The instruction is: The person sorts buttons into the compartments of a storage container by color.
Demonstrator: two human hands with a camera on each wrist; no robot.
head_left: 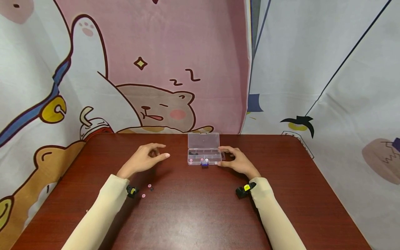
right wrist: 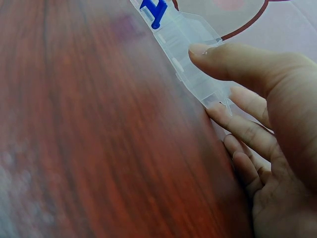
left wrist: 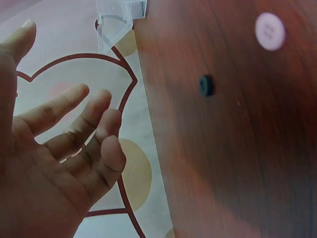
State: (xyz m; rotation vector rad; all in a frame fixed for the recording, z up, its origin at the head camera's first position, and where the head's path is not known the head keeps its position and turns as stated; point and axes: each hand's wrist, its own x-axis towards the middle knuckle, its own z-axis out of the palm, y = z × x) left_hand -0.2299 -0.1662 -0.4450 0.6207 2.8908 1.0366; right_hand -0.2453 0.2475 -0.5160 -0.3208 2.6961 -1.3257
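A clear plastic compartment box (head_left: 204, 157) stands near the far edge of the table, its lid (head_left: 203, 141) raised at the back. Pink, white and black buttons lie in some compartments, and a blue clip (head_left: 204, 164) sits at its front. My right hand (head_left: 239, 160) holds the box's right end, with thumb and fingers on either side of the corner. To the left of the box, my left hand (head_left: 144, 159) hovers with fingers loosely bent and nothing in them. Below it lie a pink button (left wrist: 270, 31) and a black button (left wrist: 206, 85).
Another pink button (head_left: 143, 196) lies nearer on the brown table (head_left: 193, 208). A tiny pale object (head_left: 86, 210) is by the left sleeve, too small to tell. Behind the table hangs a printed cloth (head_left: 175, 41).
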